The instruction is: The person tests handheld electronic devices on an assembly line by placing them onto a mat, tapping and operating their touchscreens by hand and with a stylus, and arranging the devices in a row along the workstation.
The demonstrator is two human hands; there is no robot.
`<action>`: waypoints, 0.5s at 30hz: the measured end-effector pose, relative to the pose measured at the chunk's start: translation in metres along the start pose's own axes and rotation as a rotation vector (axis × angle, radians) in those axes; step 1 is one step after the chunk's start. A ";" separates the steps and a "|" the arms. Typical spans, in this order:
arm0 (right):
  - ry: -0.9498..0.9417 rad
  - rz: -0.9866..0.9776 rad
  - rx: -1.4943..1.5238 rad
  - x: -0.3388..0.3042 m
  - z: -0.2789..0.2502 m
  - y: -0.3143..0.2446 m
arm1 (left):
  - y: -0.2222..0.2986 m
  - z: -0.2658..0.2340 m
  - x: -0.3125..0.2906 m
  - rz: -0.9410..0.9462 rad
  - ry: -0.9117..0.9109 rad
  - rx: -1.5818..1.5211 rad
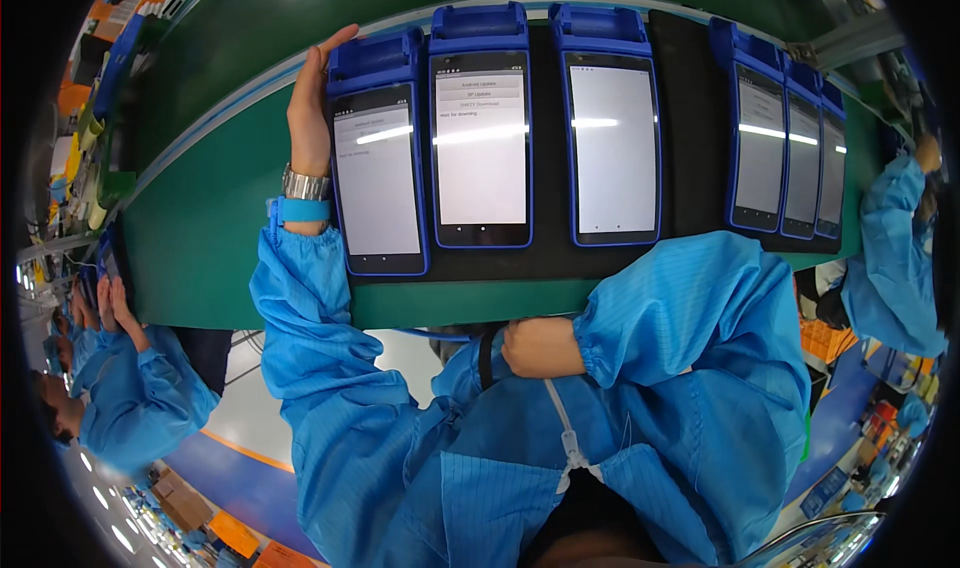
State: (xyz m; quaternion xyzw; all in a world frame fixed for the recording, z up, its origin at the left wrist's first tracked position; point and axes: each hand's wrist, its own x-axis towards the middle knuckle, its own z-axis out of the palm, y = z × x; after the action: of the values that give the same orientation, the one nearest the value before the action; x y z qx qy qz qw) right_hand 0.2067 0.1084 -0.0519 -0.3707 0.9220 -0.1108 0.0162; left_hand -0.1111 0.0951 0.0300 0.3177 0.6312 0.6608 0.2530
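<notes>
My left hand [312, 118] lies along the left side of the leftmost blue handheld terminal [378, 188], with its fingers stretched out toward the far end. A steel watch and a blue wrist strap circle that wrist. My right hand [540, 348] is drawn in against my front, below the table edge, beside a black band on blue cloth; its fingers are hidden. To the right of the leftmost terminal lie a second terminal [482, 168] and a third terminal [613, 158], both with lit pale screens. All three have blue casings with a bulky far end.
Three more terminals [757, 158] stand close together at the right on the black mat [690, 138]. The mat covers part of a green table [220, 218]. One person in blue [150, 398] sits at the left, another [890, 258] at the right. A metal post [860, 40] rises at the far right.
</notes>
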 end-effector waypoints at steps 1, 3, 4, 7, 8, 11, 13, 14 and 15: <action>-0.008 0.053 0.131 0.005 0.012 -0.005 | -0.005 -0.008 0.003 -0.014 -0.007 -0.053; 0.001 0.071 0.208 0.005 0.025 -0.009 | -0.013 -0.019 0.004 0.040 0.010 -0.033; -0.001 0.061 0.158 0.009 0.020 -0.009 | -0.014 -0.023 0.004 0.085 0.008 0.002; 0.002 0.078 0.137 0.012 0.022 -0.015 | -0.016 -0.026 0.001 0.210 0.142 0.173; 0.002 0.063 0.088 0.012 0.018 -0.015 | -0.016 -0.028 0.000 0.270 0.210 0.318; -0.011 0.049 0.017 0.012 0.011 -0.016 | -0.011 -0.033 -0.007 0.126 0.260 0.354; -0.025 0.046 -0.002 0.012 0.010 -0.016 | -0.008 -0.034 -0.009 0.023 0.259 0.405; -0.014 0.052 -0.016 0.012 0.010 -0.015 | -0.007 -0.034 -0.010 -0.010 0.244 0.397; -0.003 0.057 -0.029 0.012 0.010 -0.014 | -0.007 -0.033 -0.011 -0.043 0.229 0.389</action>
State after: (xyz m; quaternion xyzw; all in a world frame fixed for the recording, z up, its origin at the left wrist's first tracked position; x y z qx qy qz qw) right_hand 0.2092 0.0885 -0.0582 -0.3446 0.9337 -0.0963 0.0154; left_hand -0.1286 0.0658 0.0217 0.2700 0.7778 0.5531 0.1277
